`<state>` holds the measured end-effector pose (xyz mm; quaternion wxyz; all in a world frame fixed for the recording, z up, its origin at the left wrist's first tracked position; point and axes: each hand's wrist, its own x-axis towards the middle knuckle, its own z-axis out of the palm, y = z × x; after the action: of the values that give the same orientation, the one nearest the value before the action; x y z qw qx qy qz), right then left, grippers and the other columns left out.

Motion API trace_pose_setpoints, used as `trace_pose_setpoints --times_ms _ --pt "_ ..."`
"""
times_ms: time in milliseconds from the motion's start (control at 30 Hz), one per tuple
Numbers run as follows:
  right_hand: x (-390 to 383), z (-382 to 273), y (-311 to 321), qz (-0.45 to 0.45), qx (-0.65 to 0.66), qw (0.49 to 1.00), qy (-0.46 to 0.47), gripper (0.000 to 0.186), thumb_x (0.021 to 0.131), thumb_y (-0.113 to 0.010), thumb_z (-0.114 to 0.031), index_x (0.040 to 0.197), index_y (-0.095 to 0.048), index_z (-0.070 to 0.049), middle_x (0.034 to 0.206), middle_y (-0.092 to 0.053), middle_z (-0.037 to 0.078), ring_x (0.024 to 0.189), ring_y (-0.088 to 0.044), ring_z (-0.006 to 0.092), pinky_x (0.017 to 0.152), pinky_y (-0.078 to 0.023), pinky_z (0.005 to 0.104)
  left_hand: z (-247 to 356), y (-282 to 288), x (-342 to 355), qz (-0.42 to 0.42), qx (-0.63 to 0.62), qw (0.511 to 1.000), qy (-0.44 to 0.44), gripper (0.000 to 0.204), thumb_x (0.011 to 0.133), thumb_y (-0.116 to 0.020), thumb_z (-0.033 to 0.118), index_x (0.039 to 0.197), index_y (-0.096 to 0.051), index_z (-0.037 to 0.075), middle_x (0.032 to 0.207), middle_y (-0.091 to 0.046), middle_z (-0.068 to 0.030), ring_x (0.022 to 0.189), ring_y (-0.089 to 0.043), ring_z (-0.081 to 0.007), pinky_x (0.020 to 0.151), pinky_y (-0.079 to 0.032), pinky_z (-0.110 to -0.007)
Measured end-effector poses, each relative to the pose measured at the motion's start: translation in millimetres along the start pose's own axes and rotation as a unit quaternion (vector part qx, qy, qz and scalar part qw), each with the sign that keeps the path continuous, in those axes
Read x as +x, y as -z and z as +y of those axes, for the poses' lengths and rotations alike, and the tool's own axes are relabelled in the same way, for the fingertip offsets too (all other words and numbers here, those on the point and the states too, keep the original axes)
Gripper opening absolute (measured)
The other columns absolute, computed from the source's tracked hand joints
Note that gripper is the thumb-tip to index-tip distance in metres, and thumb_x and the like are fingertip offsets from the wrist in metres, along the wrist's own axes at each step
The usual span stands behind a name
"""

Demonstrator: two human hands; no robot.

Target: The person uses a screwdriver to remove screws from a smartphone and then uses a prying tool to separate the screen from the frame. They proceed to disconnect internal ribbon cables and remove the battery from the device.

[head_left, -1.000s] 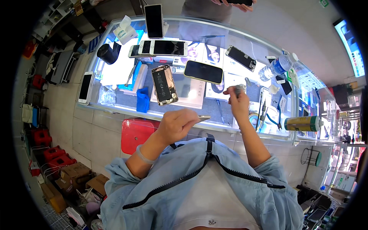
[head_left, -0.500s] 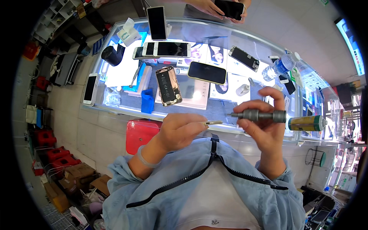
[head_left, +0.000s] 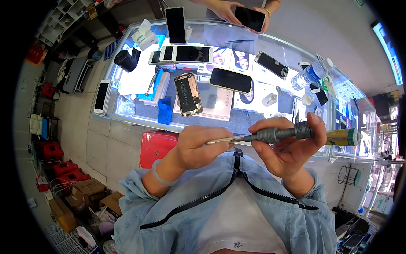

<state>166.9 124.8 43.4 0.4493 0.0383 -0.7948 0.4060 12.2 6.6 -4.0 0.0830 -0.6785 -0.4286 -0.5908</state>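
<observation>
My left hand (head_left: 198, 144) is closed on a thin gold phone (head_left: 218, 140), seen nearly edge-on, so its face is hidden. In my right hand (head_left: 285, 154) is a grey precision screwdriver (head_left: 270, 135), held level with the fingers wrapped about its barrel and one finger at its back end. The screwdriver's tip meets the near end of the phone; which screw or hole it sits at is too small to tell. Beyond my hands an opened phone (head_left: 188, 94), its battery showing, lies on the glass counter (head_left: 148, 120).
A dark-screened phone (head_left: 230, 80), a loose screen (head_left: 271, 65) and a water bottle (head_left: 312, 74) stand or lie on the counter. A yellow-green can (head_left: 341, 137) is right of my right hand. Across the counter another person's hands (head_left: 226, 10) hold a phone. A red stool (head_left: 154, 148) stands near left.
My right hand has moved left and slightly down, bringing the screwdriver's tip from apart to the phone's end. The other person's phone has tilted and shifted slightly left.
</observation>
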Motion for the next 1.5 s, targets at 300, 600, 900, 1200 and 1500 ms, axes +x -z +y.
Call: trace_pose_setpoints --times_ms 300,600,900,1200,1500 --pt "3 2 1 0.002 -0.001 1.0 0.014 0.083 0.073 -0.075 0.0 0.131 -0.017 -0.008 0.089 -0.066 0.018 0.067 -0.065 0.0184 0.055 -0.044 0.0209 -4 0 1 0.0 -0.002 1.0 0.003 0.024 0.067 -0.073 0.003 0.085 -0.059 0.006 0.082 -0.065 -0.0129 0.059 -0.064 -0.0211 0.046 -0.05 -0.026" --pt "2 5 1 0.006 -0.003 1.0 0.014 0.082 0.073 -0.075 0.0 0.131 -0.018 -0.008 0.089 -0.066 0.019 0.066 -0.065 0.0186 0.054 -0.045 0.0213 -4 1 4 -0.007 0.002 1.0 0.01 0.023 0.066 -0.074 0.003 0.084 -0.06 0.006 0.083 -0.065 -0.0122 0.06 -0.064 -0.0214 0.048 -0.051 -0.026" --pt "8 4 0 -0.027 0.066 0.997 0.042 0.073 0.075 -0.066 0.008 0.13 -0.022 -0.009 0.105 -0.059 0.03 0.085 -0.065 0.0295 0.069 -0.053 0.0332 -5 1 3 -0.025 0.013 0.999 0.02 0.021 0.065 -0.071 0.001 0.083 -0.06 0.005 0.083 -0.066 -0.0121 0.062 -0.064 -0.0228 0.049 -0.052 -0.028" --pt "15 2 -6 -0.072 0.216 0.973 0.021 0.066 0.075 -0.05 0.018 0.126 -0.025 -0.015 0.124 -0.042 0.039 0.105 -0.059 0.0401 0.085 -0.051 0.0438 -6 -1 0 -0.053 -0.001 0.998 0.031 0.021 0.066 -0.07 0.001 0.084 -0.06 0.004 0.086 -0.065 -0.0131 0.065 -0.065 -0.0248 0.052 -0.052 -0.03" --pt "14 5 19 -0.033 0.124 0.992 0.011 0.064 0.08 -0.047 0.014 0.126 -0.014 -0.016 0.113 -0.053 0.033 0.078 -0.062 0.0234 0.07 -0.051 0.0302 -1 0 -1 -0.047 0.009 0.998 0.036 0.021 0.068 -0.069 0.002 0.086 -0.06 0.005 0.085 -0.066 -0.0124 0.065 -0.065 -0.0249 0.053 -0.053 -0.03"
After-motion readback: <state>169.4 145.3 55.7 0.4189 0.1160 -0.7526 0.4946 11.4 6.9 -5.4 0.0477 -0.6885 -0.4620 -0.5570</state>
